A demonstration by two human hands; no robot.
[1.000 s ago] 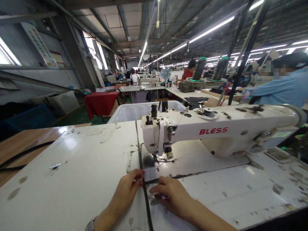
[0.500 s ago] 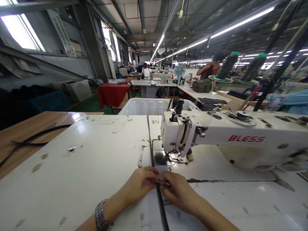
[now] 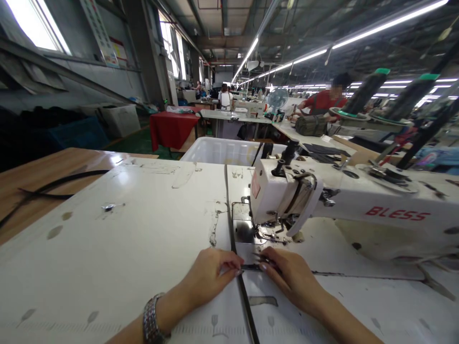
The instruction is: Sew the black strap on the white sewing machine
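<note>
My left hand [image 3: 217,272], with a beaded band at the wrist, pinches the end of a short black strip [image 3: 251,267]. Thumb and fingertips of my right hand [image 3: 287,270] meet the strip's other end, so it spans the gap between my hands. Two thin metal points, which look like small thread snips [image 3: 258,257], stick out of my right hand; its fingers hide the rest. A long dark strip [image 3: 245,306] runs lengthwise over the white table and passes beside my left fingertips. Just beyond my hands is the sewing machine's presser foot [image 3: 270,235].
The white sewing machine [image 3: 344,200] takes up the right side. Behind the table stands a white plastic bin [image 3: 211,149]. Black straps [image 3: 53,186] lie on a wooden table at left. Thread cones [image 3: 366,93] rise at back right, near a person in red [image 3: 322,100].
My hands have moved apart, the right one rightward, and the short black strip now shows between them. The snips' tips have come away from the left fingers. The view has shifted slightly.
</note>
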